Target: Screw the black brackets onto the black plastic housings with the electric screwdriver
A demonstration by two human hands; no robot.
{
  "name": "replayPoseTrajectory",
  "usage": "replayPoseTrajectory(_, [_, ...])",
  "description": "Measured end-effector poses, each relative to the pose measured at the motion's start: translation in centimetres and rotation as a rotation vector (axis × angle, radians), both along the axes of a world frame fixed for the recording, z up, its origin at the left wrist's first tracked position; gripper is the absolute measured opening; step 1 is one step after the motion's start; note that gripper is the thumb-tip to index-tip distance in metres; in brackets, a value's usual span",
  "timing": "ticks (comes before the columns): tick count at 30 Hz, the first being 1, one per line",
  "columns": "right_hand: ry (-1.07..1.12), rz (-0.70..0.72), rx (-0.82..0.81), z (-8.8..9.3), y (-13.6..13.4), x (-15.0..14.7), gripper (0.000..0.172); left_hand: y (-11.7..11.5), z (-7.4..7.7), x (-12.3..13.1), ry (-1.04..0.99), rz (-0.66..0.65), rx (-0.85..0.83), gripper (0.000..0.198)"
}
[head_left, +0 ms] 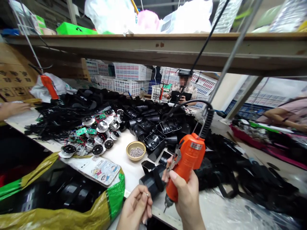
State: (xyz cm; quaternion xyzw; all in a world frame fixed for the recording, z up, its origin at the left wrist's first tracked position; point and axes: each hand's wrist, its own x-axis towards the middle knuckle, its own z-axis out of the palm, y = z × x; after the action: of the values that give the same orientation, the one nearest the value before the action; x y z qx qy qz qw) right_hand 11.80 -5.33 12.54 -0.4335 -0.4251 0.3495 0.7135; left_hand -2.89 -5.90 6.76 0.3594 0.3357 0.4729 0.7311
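Note:
My right hand is wrapped round an orange electric screwdriver, whose bit points down near the table's front edge. A coiled black cord runs up from its top. Left of the bit, my left hand is closed, with a small screw pinched at the fingertips. Just behind the two hands lies a black plastic housing, partly covered by the fingers of my right hand. Beyond it stands a small round bowl of loose screws.
Black housings and motor assemblies with green boards crowd the table. A phone lies by an open green-yellow sack. Another orange screwdriver hangs at left. A shelf crosses overhead. Co-workers sit opposite, right and left.

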Motion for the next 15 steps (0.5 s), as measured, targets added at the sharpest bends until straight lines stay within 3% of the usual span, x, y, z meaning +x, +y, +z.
replayPoseTrajectory(4, [0.168,0.055,0.175,1.8,0.0,-2.8,0.026,-0.5,-0.6,0.1,0.008,-0.042,-0.017,0.063])
replayPoseTrajectory(7, [0.295,-0.001,0.305,3.6,0.2,-4.0,0.017,-0.5,-0.8,0.1,0.014,-0.058,-0.040,0.064])
replayPoseTrajectory(11, [0.321,-0.039,0.352,4.9,0.3,-4.5,0.015,-0.4,-0.9,0.1,0.002,-0.053,-0.064,0.064])
replayPoseTrajectory(15, [0.331,-0.076,0.359,5.2,0.2,-4.7,0.017,-0.4,-0.9,0.2,-0.004,-0.036,-0.071,0.064])
